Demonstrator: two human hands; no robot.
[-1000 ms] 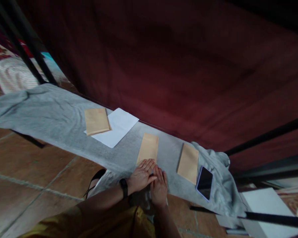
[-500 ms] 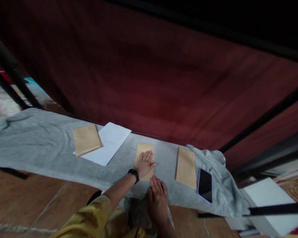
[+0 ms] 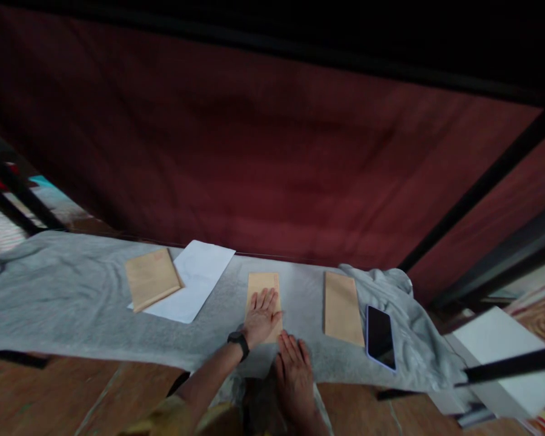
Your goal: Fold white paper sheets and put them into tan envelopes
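My left hand (image 3: 262, 316), with a black band at its wrist, lies flat on a tan paper envelope (image 3: 263, 281), fingers a little spread and pointing away from me. The hand covers the middle of the envelope. Close to the envelope's near right corner, my right hand (image 3: 295, 372) rests palm down with its fingers stretched out. Neither hand grips anything. To the right lies another tan envelope (image 3: 343, 307), flat on the grey cloth (image 3: 302, 303).
A phone (image 3: 380, 336) lies right of the second envelope. At left, a stack of tan envelopes (image 3: 152, 277) overlaps white paper (image 3: 197, 278). A dark red curtain (image 3: 272, 163) hangs behind the cloth-covered surface. A white box (image 3: 504, 351) stands at lower right.
The view has tilted and shifted slightly, so the cloth and papers sit a little lower. Both hands keep their places on and beside the middle envelope.
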